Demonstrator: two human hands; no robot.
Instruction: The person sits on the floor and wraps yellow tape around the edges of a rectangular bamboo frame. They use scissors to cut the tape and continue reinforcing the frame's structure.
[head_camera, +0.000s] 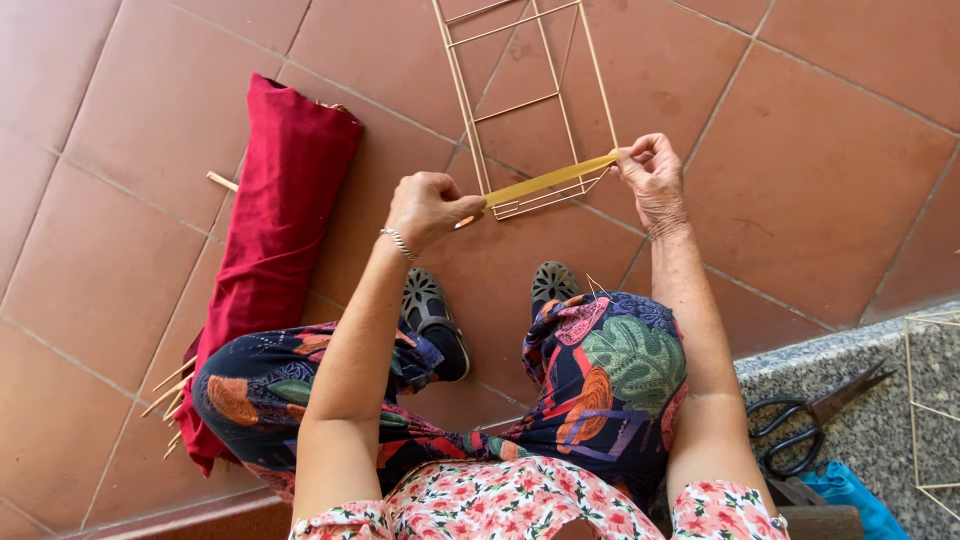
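Head view, my left hand (428, 205) gripping one end of a yellow strip (548, 180), my right hand (650, 175) pinching the other end, stick frame (525, 105) under it, scissors (810, 425) beside me.

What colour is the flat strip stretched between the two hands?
Pale yellow. The strip shows best in the head view, held taut between the left hand and right hand.

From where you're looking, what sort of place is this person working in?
Probably a home patio or doorstep used for craftwork: terracotta floor tiles, a grey speckled stone step with black scissors on it, and a thin bamboo stick frame that both hands work on with a yellow strip.
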